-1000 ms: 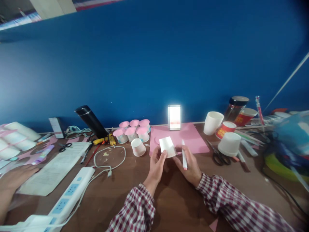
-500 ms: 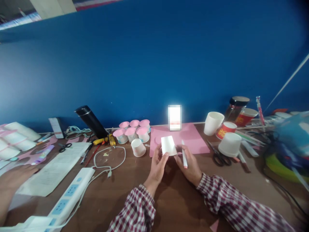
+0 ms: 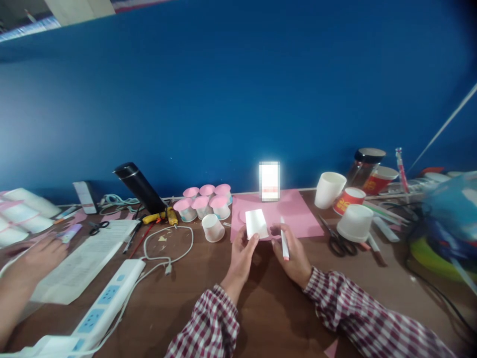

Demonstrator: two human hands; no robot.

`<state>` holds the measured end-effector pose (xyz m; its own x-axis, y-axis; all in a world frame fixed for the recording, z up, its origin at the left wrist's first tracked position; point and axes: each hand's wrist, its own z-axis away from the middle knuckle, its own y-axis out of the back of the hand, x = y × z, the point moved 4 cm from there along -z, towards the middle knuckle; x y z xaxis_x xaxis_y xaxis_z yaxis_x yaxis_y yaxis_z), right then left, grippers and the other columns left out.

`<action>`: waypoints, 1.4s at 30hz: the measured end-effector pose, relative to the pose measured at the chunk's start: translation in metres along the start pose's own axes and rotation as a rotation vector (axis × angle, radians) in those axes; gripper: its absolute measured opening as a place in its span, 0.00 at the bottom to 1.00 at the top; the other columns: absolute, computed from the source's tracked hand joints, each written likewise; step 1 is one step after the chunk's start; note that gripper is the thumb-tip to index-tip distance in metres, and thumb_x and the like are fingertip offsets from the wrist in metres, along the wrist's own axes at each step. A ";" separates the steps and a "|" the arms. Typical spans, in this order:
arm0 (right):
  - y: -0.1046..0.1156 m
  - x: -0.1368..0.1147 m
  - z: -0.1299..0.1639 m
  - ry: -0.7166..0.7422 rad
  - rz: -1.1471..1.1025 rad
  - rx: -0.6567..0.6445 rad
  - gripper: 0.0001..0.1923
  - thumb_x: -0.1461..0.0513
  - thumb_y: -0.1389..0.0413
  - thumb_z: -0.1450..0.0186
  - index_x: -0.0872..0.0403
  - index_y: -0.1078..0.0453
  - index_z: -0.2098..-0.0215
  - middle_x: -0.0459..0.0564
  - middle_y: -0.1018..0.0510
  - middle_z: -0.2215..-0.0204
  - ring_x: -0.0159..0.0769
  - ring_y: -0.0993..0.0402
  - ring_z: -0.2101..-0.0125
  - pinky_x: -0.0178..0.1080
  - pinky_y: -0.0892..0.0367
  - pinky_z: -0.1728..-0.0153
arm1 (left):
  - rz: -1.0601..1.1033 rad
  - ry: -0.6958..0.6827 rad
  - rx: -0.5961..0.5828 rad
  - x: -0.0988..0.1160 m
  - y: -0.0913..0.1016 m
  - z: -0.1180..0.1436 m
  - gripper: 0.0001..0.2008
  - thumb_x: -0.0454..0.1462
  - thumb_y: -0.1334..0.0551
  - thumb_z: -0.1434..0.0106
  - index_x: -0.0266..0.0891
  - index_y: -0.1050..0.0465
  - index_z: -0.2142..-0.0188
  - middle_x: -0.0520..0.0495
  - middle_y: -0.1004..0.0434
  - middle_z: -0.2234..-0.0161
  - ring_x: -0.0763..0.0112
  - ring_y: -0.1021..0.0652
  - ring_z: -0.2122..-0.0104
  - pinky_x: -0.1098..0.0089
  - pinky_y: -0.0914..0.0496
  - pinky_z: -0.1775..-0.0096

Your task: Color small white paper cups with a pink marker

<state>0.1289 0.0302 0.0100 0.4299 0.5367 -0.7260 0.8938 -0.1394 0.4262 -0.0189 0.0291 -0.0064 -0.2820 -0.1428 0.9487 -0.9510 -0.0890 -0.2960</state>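
centre frame: left hand [image 3: 241, 256] pinches white card [image 3: 257, 223] by its lower edge | right hand [image 3: 291, 253] fingers closed around marker [image 3: 284, 238] | steady the card before marking

My left hand [image 3: 240, 253] pinches a small white card [image 3: 256, 223] upright. My right hand [image 3: 292, 253] grips a white marker [image 3: 283, 238], above the pink sheet [image 3: 298, 211].

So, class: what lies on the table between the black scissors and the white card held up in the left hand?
In the head view, the right hand with its marker.
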 end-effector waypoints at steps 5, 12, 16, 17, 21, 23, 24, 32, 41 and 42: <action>-0.001 0.004 0.002 -0.018 0.007 -0.007 0.14 0.62 0.50 0.34 0.53 0.39 0.50 0.54 0.27 0.57 0.40 0.26 0.58 0.43 0.29 0.56 | -0.026 0.034 0.020 -0.004 0.003 0.001 0.21 0.43 0.37 0.41 0.40 0.31 0.49 0.42 0.24 0.52 0.60 0.25 0.51 0.61 0.34 0.48; -0.003 0.007 0.002 -0.029 0.007 -0.013 0.14 0.61 0.51 0.34 0.53 0.40 0.50 0.55 0.27 0.57 0.41 0.26 0.57 0.43 0.29 0.56 | 0.017 0.056 -0.024 -0.005 0.000 0.002 0.22 0.42 0.37 0.40 0.40 0.33 0.47 0.42 0.23 0.54 0.61 0.25 0.53 0.61 0.33 0.49; -0.003 0.008 0.001 -0.055 -0.006 -0.017 0.14 0.60 0.51 0.34 0.53 0.40 0.50 0.55 0.27 0.56 0.40 0.26 0.58 0.42 0.29 0.56 | 0.025 0.061 -0.018 -0.005 -0.001 0.002 0.22 0.42 0.37 0.40 0.39 0.32 0.48 0.42 0.23 0.55 0.61 0.24 0.53 0.61 0.32 0.50; -0.003 0.008 0.001 -0.064 -0.009 -0.012 0.14 0.60 0.51 0.34 0.53 0.40 0.50 0.54 0.27 0.57 0.40 0.26 0.58 0.42 0.29 0.57 | 0.029 0.065 -0.012 -0.006 -0.001 0.001 0.22 0.42 0.37 0.40 0.40 0.32 0.48 0.43 0.23 0.55 0.61 0.24 0.53 0.61 0.32 0.50; -0.002 0.011 -0.001 -0.108 -0.026 0.008 0.15 0.61 0.50 0.34 0.53 0.41 0.50 0.54 0.26 0.58 0.39 0.25 0.60 0.42 0.28 0.57 | 0.019 0.085 -0.010 -0.007 0.000 0.002 0.23 0.43 0.37 0.41 0.41 0.33 0.47 0.43 0.23 0.55 0.61 0.24 0.54 0.61 0.32 0.50; -0.002 0.014 -0.002 -0.136 -0.038 0.014 0.15 0.61 0.50 0.34 0.53 0.41 0.50 0.54 0.26 0.58 0.39 0.25 0.60 0.42 0.28 0.58 | 0.006 0.090 0.000 -0.006 0.000 0.002 0.24 0.44 0.36 0.42 0.40 0.32 0.47 0.42 0.23 0.55 0.61 0.24 0.54 0.61 0.32 0.49; -0.002 0.015 -0.002 -0.146 -0.045 0.018 0.14 0.61 0.50 0.34 0.53 0.41 0.50 0.53 0.26 0.58 0.39 0.25 0.60 0.42 0.28 0.58 | 0.002 0.093 0.005 -0.005 0.000 0.002 0.24 0.44 0.36 0.42 0.39 0.32 0.48 0.41 0.23 0.55 0.60 0.24 0.54 0.61 0.32 0.49; -0.005 0.018 -0.003 -0.141 -0.087 0.023 0.14 0.61 0.50 0.34 0.52 0.40 0.50 0.54 0.26 0.59 0.39 0.25 0.60 0.43 0.28 0.58 | -0.009 0.099 0.027 -0.003 -0.001 0.002 0.24 0.45 0.36 0.43 0.38 0.31 0.49 0.41 0.23 0.54 0.59 0.24 0.53 0.60 0.31 0.49; -0.004 0.012 -0.005 -0.113 -0.068 0.032 0.12 0.62 0.51 0.34 0.53 0.39 0.51 0.53 0.25 0.61 0.39 0.24 0.61 0.41 0.28 0.59 | -0.019 0.098 0.007 -0.004 0.000 0.002 0.23 0.45 0.36 0.42 0.39 0.31 0.49 0.41 0.24 0.53 0.59 0.25 0.51 0.60 0.32 0.49; -0.004 0.012 -0.005 -0.111 -0.070 0.031 0.12 0.62 0.51 0.34 0.53 0.39 0.51 0.53 0.25 0.61 0.38 0.24 0.61 0.41 0.28 0.59 | -0.017 0.100 0.004 -0.004 0.000 0.002 0.23 0.45 0.37 0.42 0.39 0.32 0.49 0.41 0.24 0.53 0.59 0.25 0.51 0.60 0.32 0.49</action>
<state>0.1301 0.0414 0.0024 0.3762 0.4505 -0.8096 0.9249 -0.1310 0.3569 -0.0170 0.0278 -0.0104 -0.2776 -0.0425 0.9598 -0.9552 -0.0948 -0.2805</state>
